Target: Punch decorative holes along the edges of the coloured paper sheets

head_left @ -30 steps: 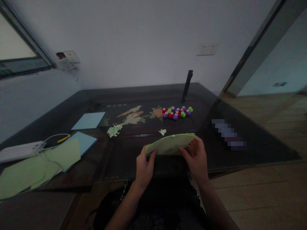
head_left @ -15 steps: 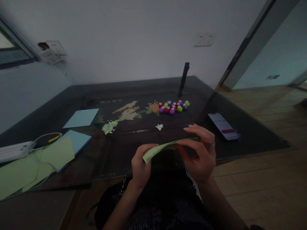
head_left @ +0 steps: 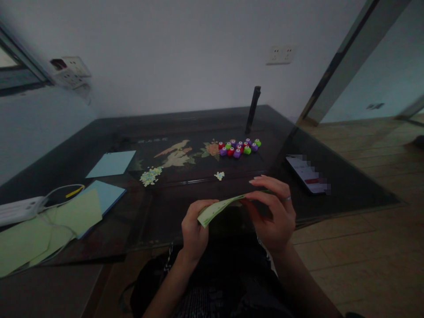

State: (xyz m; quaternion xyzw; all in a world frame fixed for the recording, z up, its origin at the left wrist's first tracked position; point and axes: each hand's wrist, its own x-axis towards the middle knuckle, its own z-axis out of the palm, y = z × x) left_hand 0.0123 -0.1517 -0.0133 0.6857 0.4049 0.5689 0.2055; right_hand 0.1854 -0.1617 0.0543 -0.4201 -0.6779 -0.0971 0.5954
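A thin, curved strip of light green paper (head_left: 217,210) is held between both hands above the table's front edge. My left hand (head_left: 195,227) grips its left end, the thumb on top. My right hand (head_left: 273,214) pinches the paper's right part between thumb and fingers; a ring shows on one finger. Just beyond the paper lies a small heap of pale paper bits (head_left: 219,176). A larger heap of green and blue paper bits (head_left: 151,176) sits farther left. The underside of the held paper is mostly hidden.
Several red, purple and green toy pieces (head_left: 239,148) cluster near a dark upright stick (head_left: 253,110). A phone (head_left: 305,174) lies at right. On the left are blue sheets (head_left: 111,164), green sheets (head_left: 66,216) and a white power strip (head_left: 21,210) with a cable.
Both hands keep hold of the green paper. My right hand has shifted very slightly left; the things on the table stay where they were.
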